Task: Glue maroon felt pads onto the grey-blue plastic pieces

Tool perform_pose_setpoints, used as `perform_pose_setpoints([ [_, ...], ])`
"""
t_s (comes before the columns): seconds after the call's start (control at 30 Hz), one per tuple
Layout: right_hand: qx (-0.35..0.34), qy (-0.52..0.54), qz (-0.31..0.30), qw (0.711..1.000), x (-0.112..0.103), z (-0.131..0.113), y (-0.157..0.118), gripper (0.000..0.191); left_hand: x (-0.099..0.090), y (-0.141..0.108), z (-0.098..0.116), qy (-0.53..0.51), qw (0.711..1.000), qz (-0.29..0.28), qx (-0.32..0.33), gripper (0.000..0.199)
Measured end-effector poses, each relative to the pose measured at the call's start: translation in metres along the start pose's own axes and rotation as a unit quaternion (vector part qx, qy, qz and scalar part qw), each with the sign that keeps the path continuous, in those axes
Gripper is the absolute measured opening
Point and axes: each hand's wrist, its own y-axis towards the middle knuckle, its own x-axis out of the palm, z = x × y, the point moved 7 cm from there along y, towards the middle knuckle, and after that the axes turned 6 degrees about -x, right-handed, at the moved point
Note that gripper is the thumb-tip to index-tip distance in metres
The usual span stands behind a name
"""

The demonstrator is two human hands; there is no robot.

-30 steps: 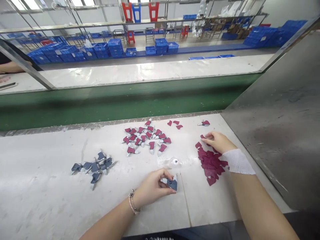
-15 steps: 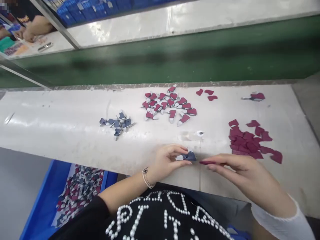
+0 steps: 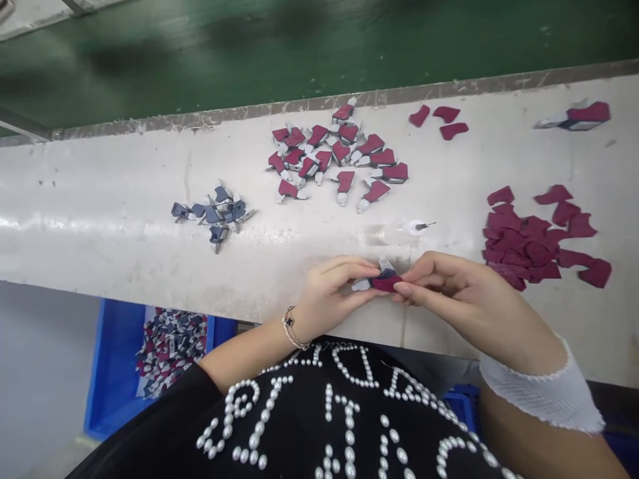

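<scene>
My left hand (image 3: 327,293) is closed on a small dark-blue and grey plastic part (image 3: 385,270), held just above the near side of the table. Between thumb and fingers, my right hand (image 3: 464,289) pinches a flat maroon piece (image 3: 385,285), which lies against the front of the blue part. Whether the two are stuck together I cannot tell. Beyond my hands lies a translucent bottle-like thing (image 3: 410,228) with a thin dark tip. A heap of loose maroon pieces (image 3: 524,243) is to the right of my right hand.
Grey parts with maroon faces (image 3: 344,153) form a cluster further back on the white table (image 3: 100,219). Several blue-grey parts (image 3: 212,213) lie left. Three maroon pieces (image 3: 446,113) and one maroon-faced part (image 3: 589,116) are at the back right. A blue bin (image 3: 107,372) of parts stands below left.
My right hand has brought the maroon piece left, from beside the blue part to against it. The view has tipped down and closer to the table.
</scene>
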Motion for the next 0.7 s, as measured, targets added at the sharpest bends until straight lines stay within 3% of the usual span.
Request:
perform_pose_setpoints([
  [0.3, 0.026, 0.029, -0.032, 0.999, 0.0036, 0.0074, 0.0092, 0.035, 0.0018, -0.0051, -0.0028, 0.016, 0.999, -0.002, 0.035, 0.027],
  [0.5, 0.039, 0.019, -0.021, 0.999, 0.0028, 0.0078, 0.0059, 0.035, 0.003, -0.0043, -0.0033, 0.001, 0.999, -0.012, 0.032, 0.028],
  [0.7, 0.036, 0.01, -0.049, 0.998, 0.0047, 0.0092, 0.0028, 0.032, 0.0023, -0.0021, -0.0045, -0.046, 0.998, -0.028, 0.014, 0.028],
])
